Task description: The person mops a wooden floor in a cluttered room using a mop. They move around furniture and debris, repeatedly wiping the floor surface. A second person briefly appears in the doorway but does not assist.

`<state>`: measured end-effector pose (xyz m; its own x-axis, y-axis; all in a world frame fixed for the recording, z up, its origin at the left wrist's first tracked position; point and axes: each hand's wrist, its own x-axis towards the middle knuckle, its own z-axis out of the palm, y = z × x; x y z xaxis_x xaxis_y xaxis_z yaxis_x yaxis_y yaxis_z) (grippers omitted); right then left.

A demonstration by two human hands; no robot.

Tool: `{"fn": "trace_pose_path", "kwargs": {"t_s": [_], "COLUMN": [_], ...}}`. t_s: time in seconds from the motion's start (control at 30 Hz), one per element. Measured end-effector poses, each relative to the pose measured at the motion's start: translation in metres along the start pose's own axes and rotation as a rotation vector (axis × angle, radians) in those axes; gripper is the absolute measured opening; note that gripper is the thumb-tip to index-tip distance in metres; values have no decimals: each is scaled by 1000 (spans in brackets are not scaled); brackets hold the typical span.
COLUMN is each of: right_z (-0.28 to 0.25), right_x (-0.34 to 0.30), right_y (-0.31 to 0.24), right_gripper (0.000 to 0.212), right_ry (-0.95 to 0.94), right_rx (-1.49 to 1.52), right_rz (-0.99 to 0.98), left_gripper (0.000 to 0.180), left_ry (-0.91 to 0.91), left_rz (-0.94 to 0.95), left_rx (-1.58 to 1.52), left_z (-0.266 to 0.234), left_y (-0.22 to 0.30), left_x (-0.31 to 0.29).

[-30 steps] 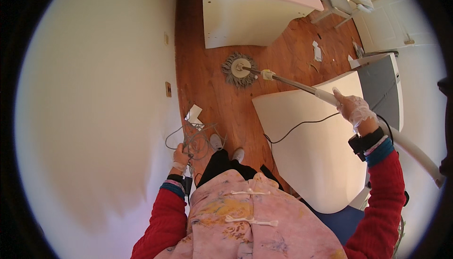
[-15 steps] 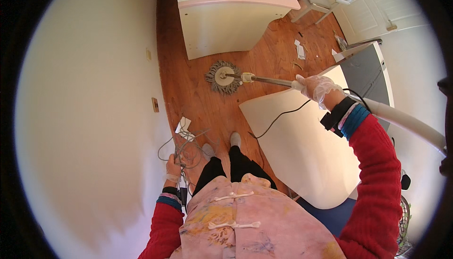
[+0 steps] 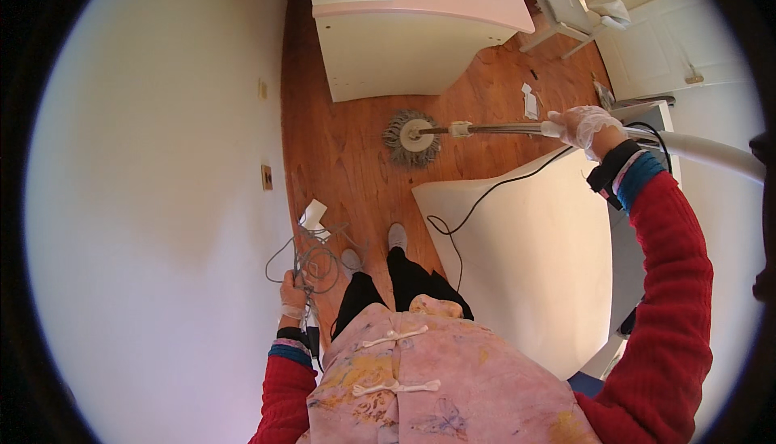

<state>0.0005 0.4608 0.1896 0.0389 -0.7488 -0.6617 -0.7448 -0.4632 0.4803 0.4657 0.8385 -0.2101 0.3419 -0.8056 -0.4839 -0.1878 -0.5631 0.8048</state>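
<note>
My right hand [image 3: 588, 128], in a clear plastic glove, is closed round the pole of a round mop. The mop head [image 3: 412, 138] has grey strands about a white disc and rests on the wooden floor, with its metal pole [image 3: 501, 128] running right to my grip. A white upper handle [image 3: 711, 151] continues past my wrist to the right edge. By the left wall my left hand [image 3: 293, 292], gloved too, is closed on a loose bundle of grey cable [image 3: 317, 260]. A black plug-like piece [image 3: 313, 337] hangs below that wrist.
A white cabinet with a pink top [image 3: 388, 56] stands ahead. Right of my feet is a large pale curved panel [image 3: 517, 258], with a black cord [image 3: 493, 189] across it. White paper pieces [image 3: 314, 217] lie by the wall. A chair [image 3: 558, 7] stands far right.
The mop head has shifted right across the floor, and my right hand has moved right with the pole. My left hand stays by the wall with the cable. The view has shifted slightly.
</note>
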Motion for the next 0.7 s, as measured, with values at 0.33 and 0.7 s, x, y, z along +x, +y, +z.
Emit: {"fn": "trace_pose_path", "kwargs": {"t_s": [0.33, 0.7], "right_z": [29, -6], "right_x": [41, -45], "right_y": [15, 4], "right_gripper": [23, 16], "right_ry": [65, 270], "right_rx": [-145, -243], "right_rz": [226, 168], "left_gripper": [11, 15], "left_ry": [39, 78], "left_rz": [84, 19], "left_rx": [139, 96], "left_z": [3, -25], "left_y": [-12, -47], "left_x": [-1, -13]}}
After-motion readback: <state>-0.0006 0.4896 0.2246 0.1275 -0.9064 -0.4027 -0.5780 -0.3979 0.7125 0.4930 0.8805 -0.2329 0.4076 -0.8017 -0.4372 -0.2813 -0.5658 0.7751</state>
